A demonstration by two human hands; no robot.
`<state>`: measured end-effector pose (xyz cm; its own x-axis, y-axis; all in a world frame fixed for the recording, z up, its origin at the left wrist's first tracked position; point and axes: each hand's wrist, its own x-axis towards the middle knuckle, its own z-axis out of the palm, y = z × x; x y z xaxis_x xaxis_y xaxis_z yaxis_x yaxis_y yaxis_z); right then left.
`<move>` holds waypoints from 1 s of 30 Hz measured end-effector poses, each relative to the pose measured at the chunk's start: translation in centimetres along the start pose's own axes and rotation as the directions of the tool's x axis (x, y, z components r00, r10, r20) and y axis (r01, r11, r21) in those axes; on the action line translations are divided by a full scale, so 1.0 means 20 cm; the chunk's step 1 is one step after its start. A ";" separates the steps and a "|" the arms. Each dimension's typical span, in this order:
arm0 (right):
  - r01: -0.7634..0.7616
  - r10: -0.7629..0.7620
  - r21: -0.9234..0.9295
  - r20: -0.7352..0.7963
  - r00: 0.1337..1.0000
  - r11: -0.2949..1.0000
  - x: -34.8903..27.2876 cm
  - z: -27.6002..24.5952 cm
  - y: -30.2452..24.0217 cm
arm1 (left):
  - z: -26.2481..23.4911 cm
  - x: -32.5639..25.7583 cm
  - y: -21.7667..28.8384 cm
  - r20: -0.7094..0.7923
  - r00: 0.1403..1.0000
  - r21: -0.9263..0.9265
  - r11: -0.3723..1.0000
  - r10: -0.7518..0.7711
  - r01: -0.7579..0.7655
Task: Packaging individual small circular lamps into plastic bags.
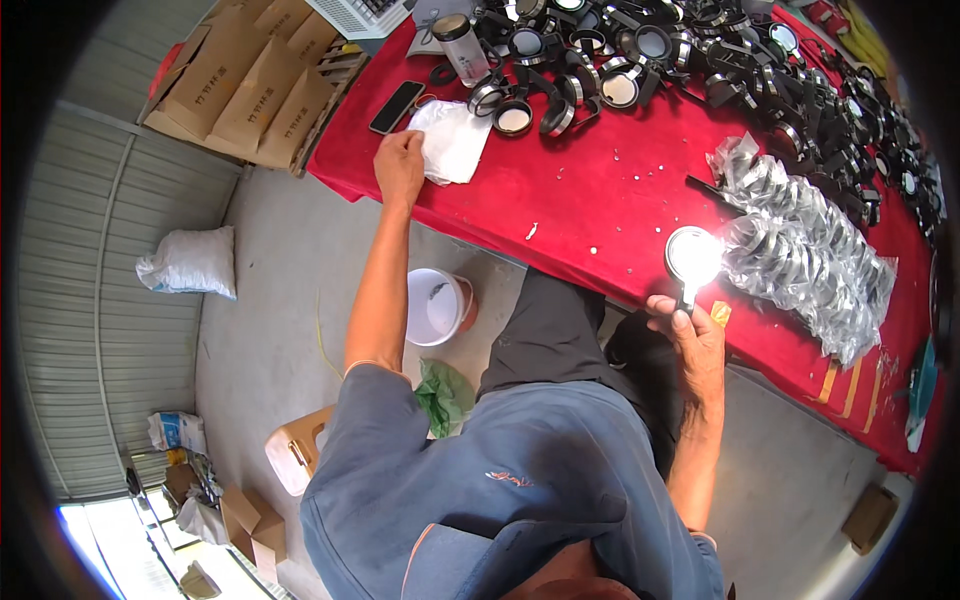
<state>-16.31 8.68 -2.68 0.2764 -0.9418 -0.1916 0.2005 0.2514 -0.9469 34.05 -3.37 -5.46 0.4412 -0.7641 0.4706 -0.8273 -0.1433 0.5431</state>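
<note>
My right hand (pixel 693 335) is closed around the short black handle of a round lid (pixel 690 256), held up above the table's front edge. Strong glare washes out part of the lid's pale face and rim. At the left, my left hand (pixel 400 167) pinches the edge of a folded white cloth (pixel 455 143) lying on the red tablecloth (pixel 560 215). Beyond the cloth are several loose black lids with handles, among them a pale-faced lid (pixel 513 118). To the right of my right hand lie clear plastic bags (pixel 800 250) packed with similar dark lids.
A phone (pixel 397 107) and a clear jar with a dark cap (pixel 461 50) lie near the cloth. The pile of lids (pixel 700 55) spans the table's far side. Below stand a white bucket (pixel 434 307) and a green bag (pixel 443 395). Cardboard boxes (pixel 245 85) are stacked at the left.
</note>
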 end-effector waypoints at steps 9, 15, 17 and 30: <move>0.061 -0.063 0.044 0.046 0.997 0.997 0.06 0.02 0.03 | -0.14 -0.08 0.29 -0.190 0.974 -0.422 0.906 -0.119 0.029; 0.073 -0.073 0.001 0.028 0.997 0.997 0.25 0.09 -0.01 | -0.18 -0.34 0.66 0.089 0.991 -0.728 0.673 -0.099 0.133; 0.077 -0.082 0.091 0.053 0.995 0.993 0.32 0.12 0.01 | -0.16 -0.45 0.76 0.200 0.979 -0.715 0.676 -0.043 0.176; 0.098 -0.094 0.007 -0.233 0.968 0.995 0.32 0.20 0.06 | 0.05 -0.79 1.05 -0.033 0.923 -0.292 0.879 0.385 -0.377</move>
<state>-10.45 3.88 -4.02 0.0301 -0.9872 -0.1569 0.2335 0.1596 -0.9592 9.35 5.16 -2.19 0.1004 -0.7391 0.6661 -0.7918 0.3460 0.5033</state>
